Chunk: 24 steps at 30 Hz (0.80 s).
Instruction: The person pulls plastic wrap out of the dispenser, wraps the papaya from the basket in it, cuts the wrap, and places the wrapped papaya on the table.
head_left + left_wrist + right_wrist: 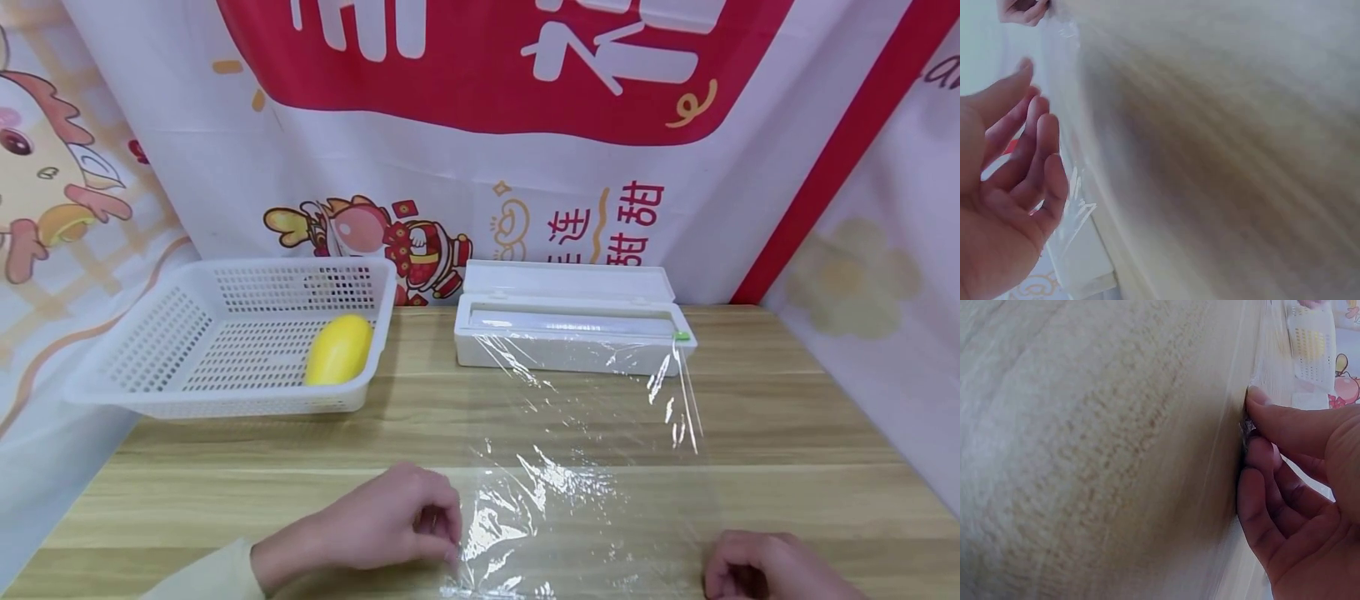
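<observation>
Clear plastic wrap (555, 479) stretches from a white dispenser box (573, 354) at the back toward the front of the wooden table. At its left edge is my left hand (382, 517), fingers loosely bent; in the left wrist view the thumb stands apart from the fingertips of this hand (1013, 175), with no film seen between them. My right hand (776, 567) is by the front right of the sheet. In the right wrist view that hand (1300, 481) pinches a gathered bit of the wrap (1247, 428) between thumb and fingers, close to the tabletop.
A white plastic basket (247, 404) stands at the back left, with a yellow oval fruit-like item (339, 350) inside. The dispenser's lid (567, 281) is raised, and a green slider (681, 336) sits at its right end. Printed cloth (420, 167) hangs behind the table (787, 433).
</observation>
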Each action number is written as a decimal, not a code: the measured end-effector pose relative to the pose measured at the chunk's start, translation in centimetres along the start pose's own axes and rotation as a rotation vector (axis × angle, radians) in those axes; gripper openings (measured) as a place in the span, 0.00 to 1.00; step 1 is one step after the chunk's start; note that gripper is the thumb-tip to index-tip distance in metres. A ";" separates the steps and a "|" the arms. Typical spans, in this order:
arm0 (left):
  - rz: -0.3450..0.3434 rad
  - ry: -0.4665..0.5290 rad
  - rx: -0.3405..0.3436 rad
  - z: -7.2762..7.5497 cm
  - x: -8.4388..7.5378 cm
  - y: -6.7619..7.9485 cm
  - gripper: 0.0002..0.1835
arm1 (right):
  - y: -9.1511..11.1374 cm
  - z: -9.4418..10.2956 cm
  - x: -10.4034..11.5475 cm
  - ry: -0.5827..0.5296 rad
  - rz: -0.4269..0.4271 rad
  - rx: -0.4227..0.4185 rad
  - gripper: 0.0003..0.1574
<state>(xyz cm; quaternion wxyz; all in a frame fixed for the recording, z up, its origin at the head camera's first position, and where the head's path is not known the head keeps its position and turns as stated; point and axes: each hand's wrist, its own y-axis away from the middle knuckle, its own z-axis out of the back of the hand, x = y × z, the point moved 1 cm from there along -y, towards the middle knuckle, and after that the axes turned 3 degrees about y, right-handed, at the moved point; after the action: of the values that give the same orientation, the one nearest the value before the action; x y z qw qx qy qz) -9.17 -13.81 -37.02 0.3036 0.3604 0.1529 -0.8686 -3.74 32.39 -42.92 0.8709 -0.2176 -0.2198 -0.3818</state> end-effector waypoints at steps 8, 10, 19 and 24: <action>-0.006 -0.016 -0.386 2.2 -1.2 -0.6 0.08 | 0.1 -0.1 -0.1 -0.021 0.005 0.011 0.28; -0.020 -0.029 -0.498 3.1 -1.5 -0.7 0.08 | 0.2 0.0 -0.2 -0.028 0.017 0.011 0.28; -0.004 0.028 -0.860 9.0 -2.1 -0.7 0.14 | 0.2 0.1 -0.4 -0.062 0.021 0.031 0.27; 0.207 0.093 -1.009 12.1 -0.6 0.1 0.22 | 0.1 0.0 -0.2 -0.049 0.001 0.030 0.27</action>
<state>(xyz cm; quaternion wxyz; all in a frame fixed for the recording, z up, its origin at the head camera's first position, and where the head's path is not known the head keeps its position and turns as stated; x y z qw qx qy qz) -15.22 -19.45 -28.17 0.5170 0.2206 0.5298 -0.6351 -3.81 32.59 -43.08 0.8685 -0.2139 -0.2469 -0.3727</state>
